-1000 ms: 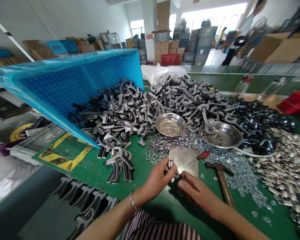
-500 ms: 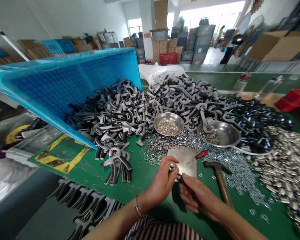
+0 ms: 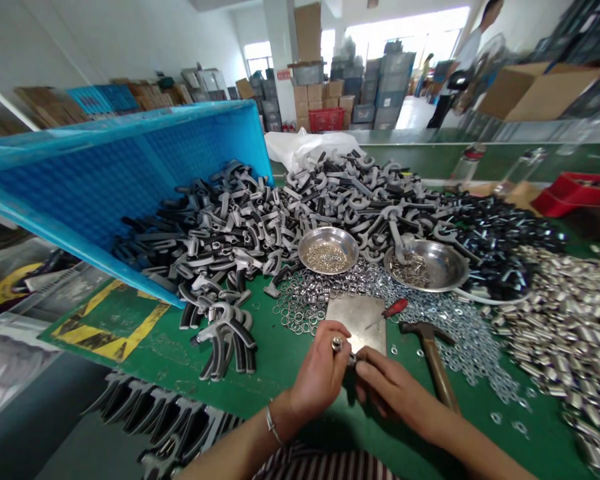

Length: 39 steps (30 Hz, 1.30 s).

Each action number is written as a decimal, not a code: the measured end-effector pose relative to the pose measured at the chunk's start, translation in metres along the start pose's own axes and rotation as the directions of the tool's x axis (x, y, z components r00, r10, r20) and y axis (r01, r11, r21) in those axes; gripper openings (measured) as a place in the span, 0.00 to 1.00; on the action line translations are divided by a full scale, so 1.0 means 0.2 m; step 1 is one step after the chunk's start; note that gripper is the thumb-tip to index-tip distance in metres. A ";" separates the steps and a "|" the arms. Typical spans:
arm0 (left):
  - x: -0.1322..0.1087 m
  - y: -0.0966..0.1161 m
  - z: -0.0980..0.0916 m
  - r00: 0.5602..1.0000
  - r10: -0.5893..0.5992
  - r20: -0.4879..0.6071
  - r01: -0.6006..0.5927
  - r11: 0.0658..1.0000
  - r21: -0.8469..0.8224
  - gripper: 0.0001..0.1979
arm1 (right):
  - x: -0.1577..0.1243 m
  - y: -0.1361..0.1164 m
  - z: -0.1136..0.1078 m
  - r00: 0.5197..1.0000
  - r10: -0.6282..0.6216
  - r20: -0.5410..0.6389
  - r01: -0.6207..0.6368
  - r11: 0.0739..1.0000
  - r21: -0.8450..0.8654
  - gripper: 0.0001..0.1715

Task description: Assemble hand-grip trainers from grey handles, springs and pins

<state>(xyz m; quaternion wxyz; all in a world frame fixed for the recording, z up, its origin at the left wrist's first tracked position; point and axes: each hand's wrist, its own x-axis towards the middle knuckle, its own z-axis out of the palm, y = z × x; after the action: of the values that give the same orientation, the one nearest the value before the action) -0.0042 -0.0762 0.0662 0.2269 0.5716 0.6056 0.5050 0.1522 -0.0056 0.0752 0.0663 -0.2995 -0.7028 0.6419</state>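
Observation:
Curled fingers of my left hand (image 3: 321, 365) grip a small shiny metal sleeve (image 3: 337, 344), its round end facing up. Close against it, my right hand (image 3: 391, 385) pinches a small dark-and-metal part (image 3: 351, 361); the fingers cover most of it, so its kind is unclear. Both hands meet just over the near edge of a flat metal plate (image 3: 353, 317). A screwdriver with a red handle (image 3: 396, 307) lies across the plate's right edge. To the right of my right hand rests a hammer (image 3: 434, 360) with a wooden handle.
A tipped blue crate (image 3: 145, 157) spills grey-and-black handles (image 3: 250, 227) over the green table. Two steel bowls (image 3: 350, 267) (image 3: 457, 280) hold small parts. Rings (image 3: 300, 310), nuts (image 3: 473, 353), black parts (image 3: 505, 233) and metal sleeves (image 3: 560, 327) lie heaped. More handles (image 3: 150, 413) sit lower left.
The view has shifted slightly, so the table's contents appear a little further left. Both hands stay together at the metal sleeve, and the right fingers have closed in further around the small part.

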 end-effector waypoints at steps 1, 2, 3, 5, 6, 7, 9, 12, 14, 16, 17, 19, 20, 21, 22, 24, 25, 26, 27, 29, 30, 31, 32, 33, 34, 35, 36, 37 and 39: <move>0.00 0.00 0.01 0.996 -0.067 -0.054 0.066 0.998 -0.018 0.08 | 0.00 0.00 -0.01 0.990 -0.085 -0.109 0.072 0.991 -0.116 0.26; 0.01 -0.01 0.02 0.988 -0.118 -0.097 0.115 0.993 -0.032 0.09 | 0.00 0.00 -0.01 0.970 -0.157 -0.184 0.118 0.972 -0.202 0.25; 0.01 -0.01 0.02 0.984 -0.134 -0.116 0.131 0.991 -0.032 0.09 | 0.00 0.00 0.00 0.959 -0.181 -0.216 0.133 0.967 -0.218 0.24; 0.00 -0.03 0.02 0.995 -0.064 -0.079 0.065 0.998 0.005 0.08 | 0.01 0.02 0.02 0.991 -0.074 -0.108 0.071 0.997 -0.035 0.25; 0.00 -0.03 0.02 0.999 -0.007 -0.038 0.008 1.000 0.025 0.08 | 0.01 0.02 0.03 1.000 -0.006 -0.002 0.006 0.996 0.089 0.26; -0.01 -0.04 0.01 0.999 0.042 0.001 -0.042 0.998 0.036 0.07 | 0.00 0.03 0.04 0.996 0.033 0.077 -0.046 0.984 0.172 0.27; -0.01 -0.04 -0.01 0.998 0.069 0.003 -0.069 0.997 0.041 0.06 | 0.00 0.03 0.06 0.998 0.025 0.060 -0.036 0.984 0.175 0.26; 0.00 -0.01 -0.02 0.997 0.037 -0.064 -0.033 0.997 0.066 0.08 | -0.02 0.04 0.05 1.000 -0.018 -0.020 0.019 0.996 0.090 0.25; 0.03 0.01 -0.02 0.998 0.067 0.002 -0.067 0.993 0.095 0.08 | -0.02 0.05 0.01 0.991 0.014 0.136 -0.031 0.991 0.129 0.27; 0.10 0.01 -0.02 0.990 0.067 0.121 -0.085 0.984 0.156 0.08 | 0.01 0.05 -0.08 0.980 -0.024 0.199 0.022 1.000 0.014 0.26; 0.14 -0.01 -0.02 0.985 0.044 0.170 -0.078 0.976 0.205 0.07 | 0.03 0.05 -0.14 0.986 -0.085 0.142 0.103 0.986 -0.128 0.23; 0.25 -0.06 0.00 0.970 0.000 0.242 -0.080 0.945 0.318 0.08 | 0.10 0.05 -0.29 0.962 -0.273 -0.032 0.221 0.838 -0.500 0.15; 0.30 -0.09 0.02 0.961 -0.001 0.277 -0.104 0.926 0.364 0.08 | 0.13 0.06 -0.36 0.931 -0.356 -0.086 0.213 0.718 -0.662 0.12; 0.35 -0.12 0.04 0.948 0.012 0.319 -0.146 0.906 0.397 0.07 | 0.16 0.07 -0.43 0.906 -0.407 -0.111 0.173 0.598 -0.783 0.12; 0.39 -0.16 0.06 0.930 0.030 0.365 -0.193 0.886 0.421 0.07 | 0.19 0.08 -0.49 0.893 -0.432 -0.125 0.121 0.498 -0.859 0.13; 0.46 -0.21 0.09 0.901 0.034 0.432 -0.258 0.843 0.472 0.07 | 0.22 0.13 -0.58 0.884 -0.439 -0.160 0.022 0.381 -0.924 0.10; 0.48 -0.22 0.11 0.892 0.020 0.451 -0.272 0.821 0.502 0.07 | 0.22 0.16 -0.61 0.876 -0.440 -0.195 -0.024 0.365 -0.931 0.07; 0.50 -0.23 0.12 0.887 0.006 0.461 -0.281 0.800 0.531 0.08 | 0.22 0.20 -0.64 0.864 -0.443 -0.239 -0.069 0.365 -0.928 0.06; 0.53 -0.22 0.13 0.885 0.000 0.466 -0.292 0.778 0.556 0.10 | 0.21 0.23 -0.66 0.849 -0.445 -0.285 -0.114 0.372 -0.921 0.06; 0.62 -0.18 0.16 0.885 0.023 0.465 -0.329 0.737 0.590 0.15 | 0.18 0.29 -0.72 0.812 -0.449 -0.373 -0.205 0.380 -0.902 0.09; 0.68 -0.15 0.19 0.884 0.047 0.466 -0.355 0.717 0.601 0.15 | 0.17 0.31 -0.75 0.797 -0.449 -0.404 -0.238 0.382 -0.893 0.10; 0.76 -0.12 0.22 0.879 0.069 0.473 -0.382 0.696 0.608 0.13 | 0.16 0.33 -0.78 0.786 -0.454 -0.420 -0.253 0.385 -0.888 0.11; 0.84 -0.09 0.27 0.870 0.082 0.486 -0.405 0.680 0.611 0.12 | 0.14 0.34 -0.80 0.771 -0.470 -0.429 -0.252 0.394 -0.884 0.12; 0.93 -0.06 0.33 0.855 0.079 0.513 -0.427 0.667 0.610 0.11 | 0.12 0.35 -0.82 0.748 -0.496 -0.441 -0.245 0.410 -0.878 0.14; 1.01 -0.04 0.39 0.839 0.072 0.540 -0.445 0.662 0.603 0.11 | 0.08 0.35 -0.82 0.718 -0.524 -0.458 -0.236 0.436 -0.869 0.16; 1.09 -0.03 0.45 0.825 0.060 0.562 -0.456 0.659 0.598 0.10 | 0.04 0.35 -0.81 0.691 -0.539 -0.481 -0.227 0.470 -0.853 0.18; 1.16 -0.03 0.52 0.814 0.043 0.580 -0.460 0.658 0.596 0.10 | -0.02 0.36 -0.78 0.679 -0.530 -0.507 -0.219 0.513 -0.830 0.19; 1.21 -0.03 0.57 0.808 0.025 0.589 -0.456 0.659 0.598 0.09 | -0.09 0.36 -0.73 0.684 -0.496 -0.535 -0.219 0.560 -0.799 0.20; 1.29 -0.06 0.66 0.801 -0.015 0.599 -0.439 0.666 0.604 0.08 | -0.24 0.40 -0.60 0.768 -0.337 -0.544 -0.229 0.650 -0.725 0.19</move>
<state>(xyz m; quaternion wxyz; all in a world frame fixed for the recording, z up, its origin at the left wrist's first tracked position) 0.0406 0.2091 0.0831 0.0876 0.8040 0.5848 0.0620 0.2756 0.0724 0.0350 0.1899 -0.4750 -0.8471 0.1441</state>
